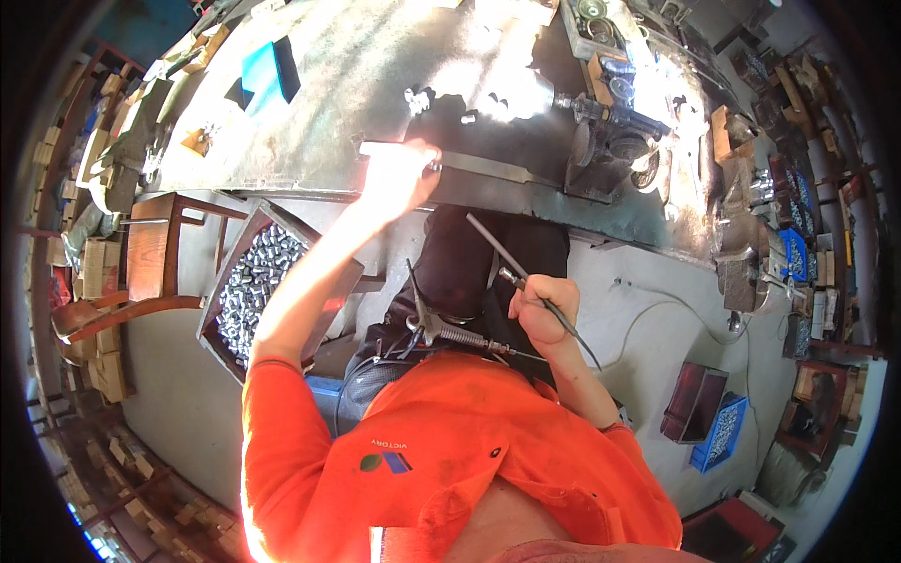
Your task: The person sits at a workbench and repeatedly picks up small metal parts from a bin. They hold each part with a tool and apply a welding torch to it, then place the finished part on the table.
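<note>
My left hand (399,178) is at the near edge of the workbench, over a long flat steel bar (483,167) that narrows at its right end like a file. Glare washes out its fingers, which look closed; a small dark metal bit shows at their tips, its kind unclear. Above my lap, my right hand (546,308) is closed round a thin grey rod (490,236) slanting down to the right. A small metal cylinder (510,275) shows beside the thumb. Across my thighs lies a metal tool with a coil spring and crossbar (436,328).
A crate (208,324) of small metal cylinders stands left, beside a wooden chair (155,249). A vise-like fixture (610,141) sits on the bench (319,122) at right, a blue box (263,77) at far left. A dark red bin (693,402) and blue tray (741,413) rest on the floor.
</note>
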Demonstrator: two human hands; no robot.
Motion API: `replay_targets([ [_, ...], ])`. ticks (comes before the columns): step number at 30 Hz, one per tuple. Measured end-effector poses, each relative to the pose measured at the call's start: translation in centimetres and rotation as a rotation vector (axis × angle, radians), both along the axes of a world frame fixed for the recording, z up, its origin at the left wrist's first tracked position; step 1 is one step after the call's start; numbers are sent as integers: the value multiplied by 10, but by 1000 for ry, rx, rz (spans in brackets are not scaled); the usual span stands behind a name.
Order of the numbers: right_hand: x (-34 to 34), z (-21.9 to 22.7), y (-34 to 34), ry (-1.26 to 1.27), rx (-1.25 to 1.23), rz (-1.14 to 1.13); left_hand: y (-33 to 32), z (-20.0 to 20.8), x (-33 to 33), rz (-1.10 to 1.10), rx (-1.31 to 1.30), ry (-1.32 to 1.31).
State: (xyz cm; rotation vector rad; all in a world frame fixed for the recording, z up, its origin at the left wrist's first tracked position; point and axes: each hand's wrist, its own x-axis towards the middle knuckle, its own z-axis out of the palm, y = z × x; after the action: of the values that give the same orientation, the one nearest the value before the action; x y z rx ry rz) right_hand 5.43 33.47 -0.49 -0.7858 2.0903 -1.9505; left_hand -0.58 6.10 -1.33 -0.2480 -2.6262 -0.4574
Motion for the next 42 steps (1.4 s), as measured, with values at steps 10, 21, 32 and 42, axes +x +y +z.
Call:
replay_targets([
  [10,10,-3,0,-159,-73,55,-37,3,-39,202,17,-75],
  [21,12,-7,-8,-193,-56,103,-224,-73,201,822,377,-288],
  [32,17,-3,-16,-187,-46,135,-218,-137,159,1088,-93,-667],
  [42,16,-14,-15,-136,22,166,-188,-69,182,826,612,-268],
])
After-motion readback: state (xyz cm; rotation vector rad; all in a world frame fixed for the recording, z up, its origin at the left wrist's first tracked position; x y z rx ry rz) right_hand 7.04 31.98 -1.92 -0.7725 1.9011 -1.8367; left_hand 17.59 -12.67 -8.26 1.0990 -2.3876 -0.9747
